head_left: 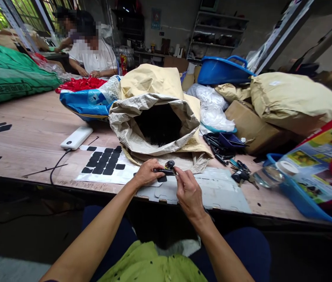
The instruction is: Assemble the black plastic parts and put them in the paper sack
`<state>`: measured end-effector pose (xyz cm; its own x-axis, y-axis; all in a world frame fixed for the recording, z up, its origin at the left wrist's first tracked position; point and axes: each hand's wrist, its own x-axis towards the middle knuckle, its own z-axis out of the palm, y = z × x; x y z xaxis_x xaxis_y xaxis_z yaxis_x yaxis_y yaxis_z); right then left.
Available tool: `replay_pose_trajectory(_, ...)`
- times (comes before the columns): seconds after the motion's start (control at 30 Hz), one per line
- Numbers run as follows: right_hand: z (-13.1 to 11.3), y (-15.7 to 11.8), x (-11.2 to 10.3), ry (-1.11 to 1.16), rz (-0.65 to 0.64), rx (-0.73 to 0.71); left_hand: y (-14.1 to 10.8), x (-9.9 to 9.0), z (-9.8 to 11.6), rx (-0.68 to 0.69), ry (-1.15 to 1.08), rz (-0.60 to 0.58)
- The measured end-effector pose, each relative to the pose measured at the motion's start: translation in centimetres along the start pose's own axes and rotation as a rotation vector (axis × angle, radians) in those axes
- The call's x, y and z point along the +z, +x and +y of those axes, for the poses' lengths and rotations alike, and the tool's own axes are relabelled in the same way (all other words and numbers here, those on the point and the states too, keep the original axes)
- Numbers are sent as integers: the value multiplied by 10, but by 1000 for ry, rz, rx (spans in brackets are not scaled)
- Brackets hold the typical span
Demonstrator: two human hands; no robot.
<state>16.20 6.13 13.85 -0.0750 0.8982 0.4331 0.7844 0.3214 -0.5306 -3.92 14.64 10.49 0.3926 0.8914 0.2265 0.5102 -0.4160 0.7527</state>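
Note:
My left hand (149, 172) is closed on one end of a slim black piece (166, 171), low over a grey board (209, 190). From the right, my right hand (188, 191) pinches a small tool with a round dark head (170, 164), which sits over the black piece. Part of a black patch shows under the fingers of my left hand. To the left, rows of black patches (104, 160) lie on a white sheet (80, 177). Just beyond my hands, an open beige sack (154, 84) shows a dark inside.
A white power bank (77, 137) with a cable lies left. Black tools (220, 152), keys (240, 174) and a blue basin (301, 201) with a colourful bag stand right. Blue bag (86, 102) and green sack (9, 76) lie back left; a person (95, 56) sits behind.

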Motion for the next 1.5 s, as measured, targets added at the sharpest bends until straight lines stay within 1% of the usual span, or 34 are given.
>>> replay_pose_trajectory(0.07, 0, -3, 3, -21, 13, -26, 0, 0, -1, 4, 9, -4)
replay_pose_trajectory(0.13, 1, -5, 6, -64, -19, -40, 1, 0, -1, 16, 18, -4)
replay_pose_trajectory(0.23, 6, -6, 6, -102, -66, -13, 0, 1, -1, 32, 17, 5)
replay_pose_trajectory(0.3, 9, -5, 3, -77, -20, 4, 0, 1, -1, 38, 14, 12)
replay_pose_trajectory(0.4, 12, -6, -1, -36, 77, -19, 0, 1, 0, 42, 17, 14)
replay_pose_trajectory(0.43, 12, -7, -1, -36, 79, -30, 0, 1, 0, 43, 17, 15)
replay_pose_trajectory(0.57, 15, -10, 0, -108, 7, -41, 0, 3, -2, 49, 14, 36)
replay_pose_trajectory(0.63, 18, -6, 0, -146, 31, -8, 0, 3, -2, 54, 22, 51)
replay_pose_trajectory(0.73, 30, 8, -4, -204, 95, 59, -1, 4, -1, 54, 50, 71)
replay_pose_trajectory(0.87, 57, 25, -4, -338, 59, 115, -3, 3, 3, 22, 62, 64)
replay_pose_trajectory(0.93, 68, 28, -1, -396, 48, 120, -3, 2, 5, 9, 64, 56)
replay_pose_trajectory(1.0, 74, 28, 3, -443, 54, 114, -3, 2, 6, 5, 80, 45)
replay_pose_trajectory(1.2, 71, 23, 7, -503, 68, 95, -4, 0, 9, 23, 155, 9)
replay_pose_trajectory(1.5, 70, 23, 6, -529, 47, 102, -1, 3, 5, 28, 147, 27)
